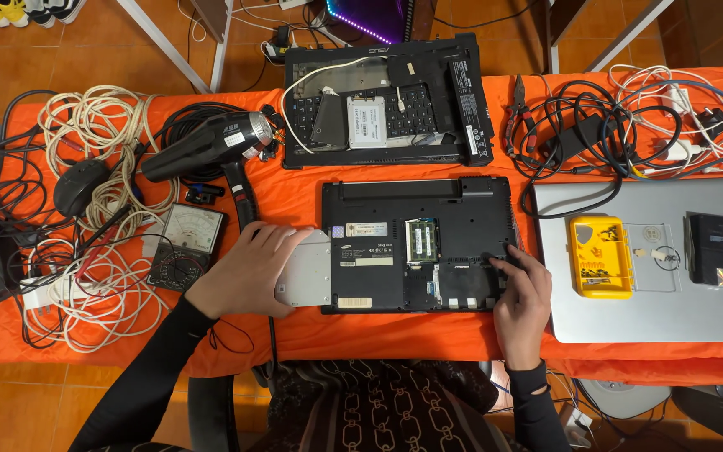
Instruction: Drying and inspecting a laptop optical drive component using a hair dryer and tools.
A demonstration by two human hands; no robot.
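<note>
**Sliding the optical drive at the laptop's left side**

Patterned lap and black sleeves sit closest, at the desk's near edge. Orange-covered desk [311, 331] carries everything. Big silver laptop [646, 318] lies closed at the right end, with a yellow parts box [600, 256] and a black flat case [722, 251] on top. Upturned black laptop [416, 244] is dead centre near me, memory bay open. Second opened chassis [387, 100] lies at the far edge behind it. Cable tangles fill the left end and far right corner; black heat gun [207, 144] and analog multimeter [186, 244] sit left of centre.

My left hand [248, 269] is spread flat, fingers together, over the silver optical drive [305, 268], which sticks out of the black laptop's left side, touching it. My right hand [522, 289] is loosely curled, fingertips pressing the laptop's right near corner.

To do this well, I judge: keep the drive level with the slot, move it straight sideways, no twisting; brace the chassis firmly with the right hand so it doesn't skid on the cloth.
</note>
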